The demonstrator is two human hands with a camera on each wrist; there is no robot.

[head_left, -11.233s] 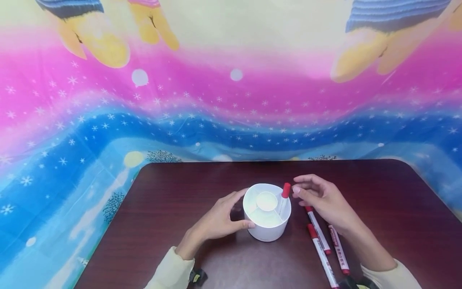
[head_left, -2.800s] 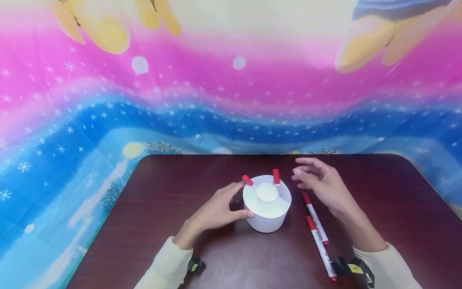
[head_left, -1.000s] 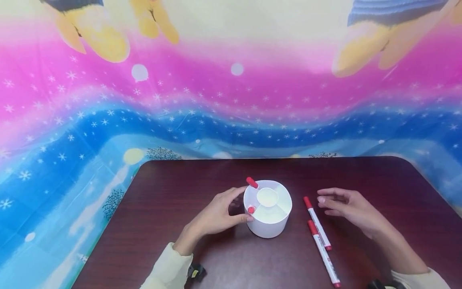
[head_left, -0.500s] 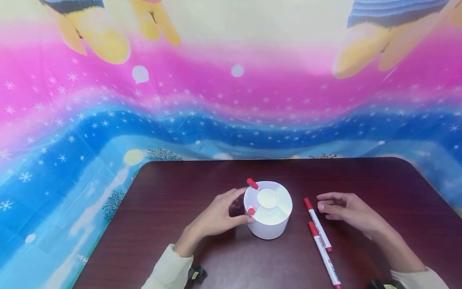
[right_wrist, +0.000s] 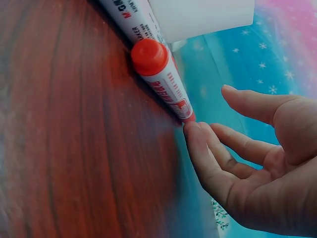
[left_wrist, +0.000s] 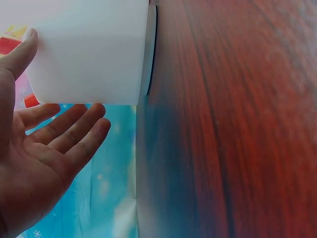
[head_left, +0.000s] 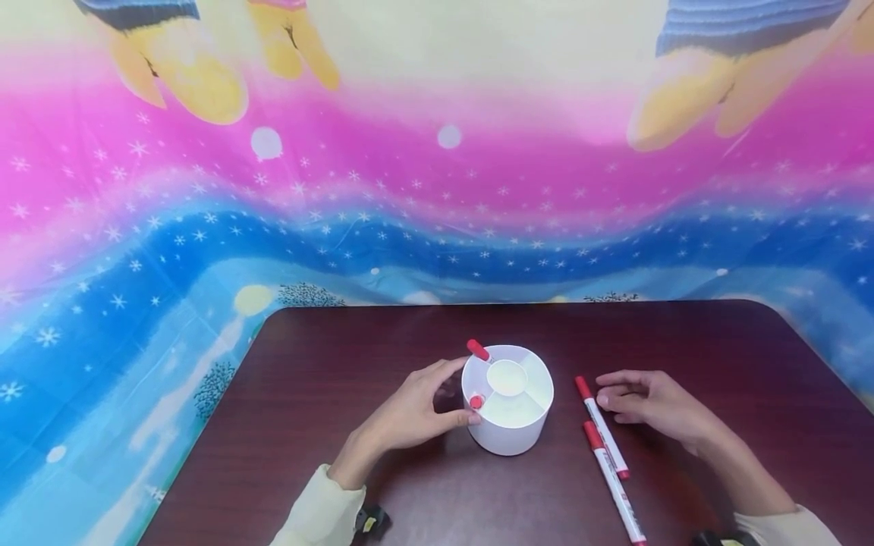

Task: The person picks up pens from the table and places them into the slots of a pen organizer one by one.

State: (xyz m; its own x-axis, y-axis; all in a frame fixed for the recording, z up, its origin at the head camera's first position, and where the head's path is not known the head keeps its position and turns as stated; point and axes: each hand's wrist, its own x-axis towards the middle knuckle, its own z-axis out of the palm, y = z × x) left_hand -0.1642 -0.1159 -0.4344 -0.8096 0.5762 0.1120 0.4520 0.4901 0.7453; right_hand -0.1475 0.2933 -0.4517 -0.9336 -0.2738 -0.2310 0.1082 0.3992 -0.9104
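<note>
A round white pen holder (head_left: 508, 440) with divided compartments stands on the table. My left hand (head_left: 413, 406) holds its left side, thumb at the front near the rim and fingers behind; in the left wrist view the fingertips lie right at the white wall. Two red-capped markers lean inside: one marker (head_left: 478, 349) at the back left, another marker (head_left: 476, 401) by my thumb. To the right lie two more white markers with red caps, a farther marker (head_left: 604, 432) and a nearer marker (head_left: 617, 485). My right hand (head_left: 658, 402) hovers beside the farther one's cap, fingers loosely bent, holding nothing.
The dark reddish-brown table (head_left: 328, 341) has rounded far corners. A colourful snowflake-patterned cloth (head_left: 410, 205) hangs directly behind it. A black wrist strap (head_left: 373, 522) sits by the left sleeve.
A second marker has gone into the holder, and one fewer lies on the table. The holder has turned, bringing both caps to its left side. My right hand has moved down beside the lying markers.
</note>
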